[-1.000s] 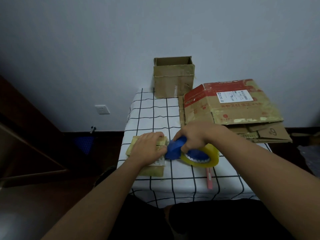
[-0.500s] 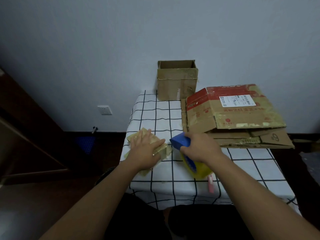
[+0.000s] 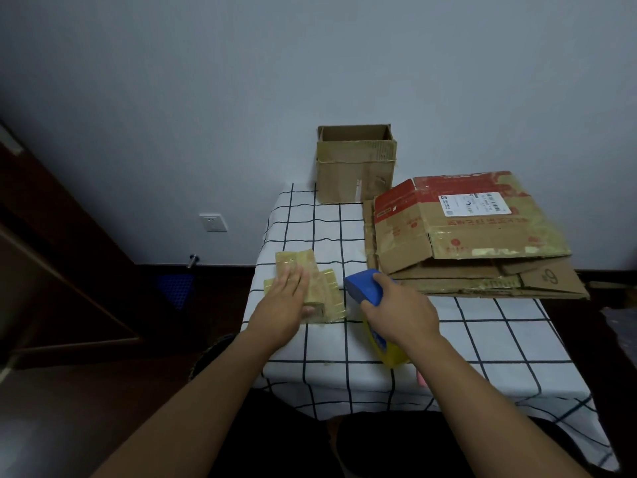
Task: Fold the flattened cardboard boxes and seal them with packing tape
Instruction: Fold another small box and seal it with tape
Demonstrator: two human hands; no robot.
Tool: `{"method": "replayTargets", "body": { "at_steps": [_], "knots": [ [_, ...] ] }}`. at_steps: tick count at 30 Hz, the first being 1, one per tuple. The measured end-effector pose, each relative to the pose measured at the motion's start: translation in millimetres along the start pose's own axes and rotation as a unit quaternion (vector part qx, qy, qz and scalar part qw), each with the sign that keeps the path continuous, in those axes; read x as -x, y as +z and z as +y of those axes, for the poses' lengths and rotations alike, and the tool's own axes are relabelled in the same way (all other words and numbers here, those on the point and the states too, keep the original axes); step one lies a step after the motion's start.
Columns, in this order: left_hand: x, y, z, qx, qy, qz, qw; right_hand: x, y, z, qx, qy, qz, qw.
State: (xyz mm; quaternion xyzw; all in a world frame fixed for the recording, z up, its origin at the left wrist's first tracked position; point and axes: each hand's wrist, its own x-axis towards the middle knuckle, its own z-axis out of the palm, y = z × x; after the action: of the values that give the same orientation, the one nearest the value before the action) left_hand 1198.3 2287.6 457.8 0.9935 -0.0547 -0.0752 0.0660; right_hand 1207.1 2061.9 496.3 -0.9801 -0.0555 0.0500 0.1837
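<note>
A small taped cardboard box (image 3: pixel 319 291) lies on the left side of the checked tablecloth (image 3: pixel 482 343). My left hand (image 3: pixel 286 305) rests flat on it, fingers spread, pressing it down. My right hand (image 3: pixel 400 312) grips a blue tape dispenser (image 3: pixel 363 288) with a yellowish tape roll (image 3: pixel 386 350) hanging below my palm, just right of the small box. A stack of flattened cardboard boxes (image 3: pixel 465 236), the top one red-printed with a white label, lies at the right rear of the table.
An upright open cardboard box (image 3: pixel 355 167) stands at the table's back edge against the wall. A pink object (image 3: pixel 420 377) pokes out under my right wrist near the front edge. A wall socket (image 3: pixel 213 222) and dark furniture (image 3: pixel 51 253) are to the left.
The small box has turned under my left hand and shifted slightly away. My right hand tipped the dispenser from flat to upright, pulling it off the box to the right.
</note>
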Motion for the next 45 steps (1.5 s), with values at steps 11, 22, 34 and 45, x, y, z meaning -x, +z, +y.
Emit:
{"method": "replayTargets", "body": {
  "at_steps": [11,22,34,45],
  "knots": [
    [10,-6,-1,-0.037,0.038,-0.002,0.999,-4,4,2,0.002,0.006,0.004,1.0],
    [12,-6,6,-0.008,0.021,0.016,1.0,-2,5,2,0.001,0.009,-0.001,1.0],
    [12,5,7,-0.006,0.026,0.048,0.998,1,4,3,-0.003,0.023,-0.004,1.0],
    [24,-24,19,0.123,-0.051,0.038,0.99,42,-29,30,-0.23,-0.005,0.055,0.972]
  ]
}}
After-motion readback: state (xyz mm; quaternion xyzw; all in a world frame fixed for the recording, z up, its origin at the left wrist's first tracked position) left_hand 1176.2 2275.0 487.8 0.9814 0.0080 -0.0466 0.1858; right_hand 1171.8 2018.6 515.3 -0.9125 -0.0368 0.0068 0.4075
